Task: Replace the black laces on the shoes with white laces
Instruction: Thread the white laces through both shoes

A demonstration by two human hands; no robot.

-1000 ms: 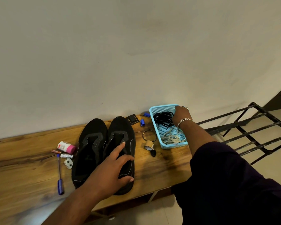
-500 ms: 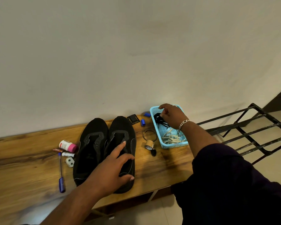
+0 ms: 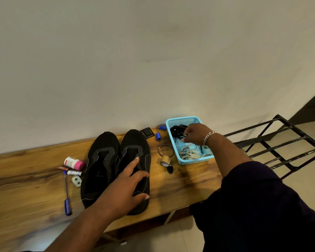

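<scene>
Left hand (image 3: 127, 186) lies spread, fingers straight, resting on the right-hand shoe (image 3: 135, 160) of the pair, forefinger reaching up by its tongue opening. Right hand (image 3: 195, 134) is down in the blue basket (image 3: 195, 161), fingers curled toward the black laces (image 3: 177, 130); whether I'm pinching one or only touching, I cannot tell (knuckles hide the tips).

Both shoes look bare of laces, eyelets showing on the other shoe (image 3: 101, 168), just left of my left hand. So I judge the black ones are already out and bundled at the far end of the basket, in front of my right fingers. White laces (image 3: 188, 153) lie in a loose tangle at the near end of the basket, just under my right wrist.

Step in hand, as I read it: fetch a white lace. To do it well:
- draw the hand back toward me, off the black bundle
- find one lace tip and pinch that, not the middle of the tangle, else both come up knotted
- lift slow so the basket stays put (it looks light)
- keep my left palm steady on the shoe so it's ready for threading

Clutter: tape roll (image 3: 165, 160) and ring (image 3: 165, 150) between my hands, pen (image 3: 66, 193) and small bottle (image 3: 74, 163) left of the shoes.
</scene>
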